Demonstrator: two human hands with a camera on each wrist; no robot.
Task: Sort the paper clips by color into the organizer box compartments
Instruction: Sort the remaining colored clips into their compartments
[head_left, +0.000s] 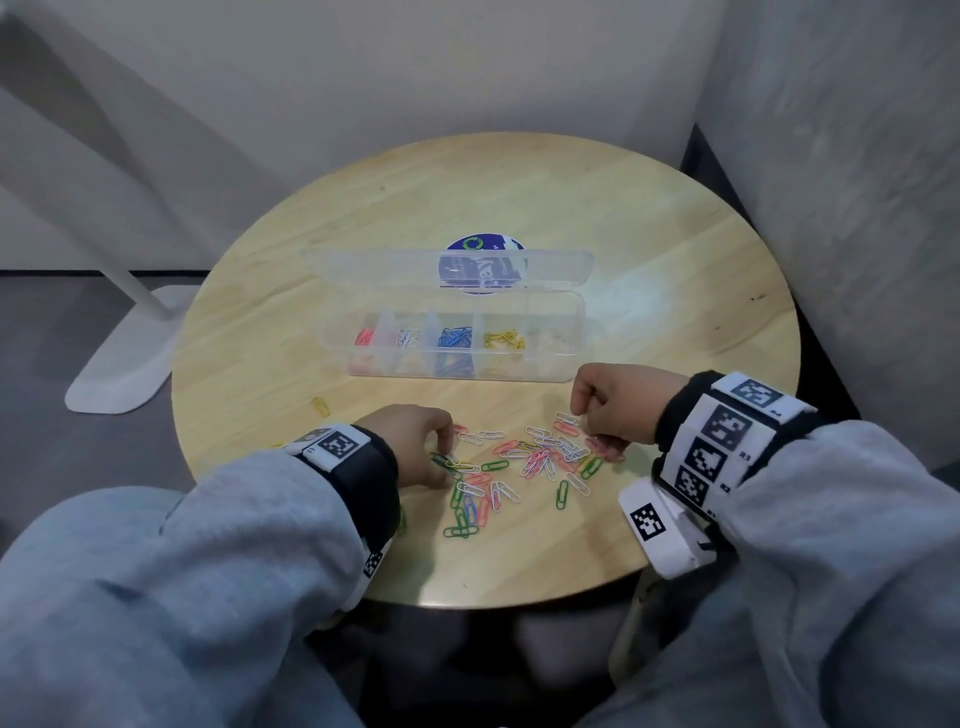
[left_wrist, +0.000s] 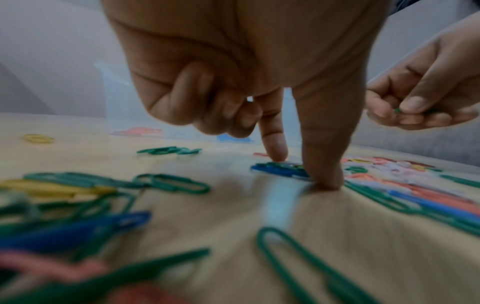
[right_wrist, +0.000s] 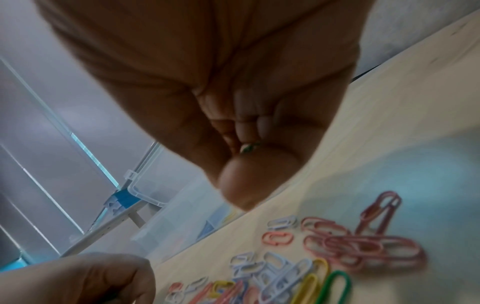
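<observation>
A clear organizer box (head_left: 571, 332) lies lid-open mid-table, with red, white, blue and yellow clips in separate compartments. Loose paper clips (head_left: 535, 457) of mixed colors are scattered between my hands. My left hand (head_left: 444, 465) has its thumb and forefinger down on the table, pinching a blue paper clip (left_wrist: 280, 170) that lies flat with a green one against it; the other fingers are curled. My right hand (head_left: 586, 415) hovers as a fist right of the pile, in front of the box. A bit of a green paper clip (left_wrist: 397, 111) (right_wrist: 249, 147) shows between its thumb and fingers.
The round wooden table (head_left: 675, 260) carries a blue sticker (head_left: 483, 244) behind the box. One yellow clip (head_left: 320, 406) lies apart at the left. Grey walls close in behind and at the right. A white lamp base (head_left: 124, 358) stands on the floor at the left.
</observation>
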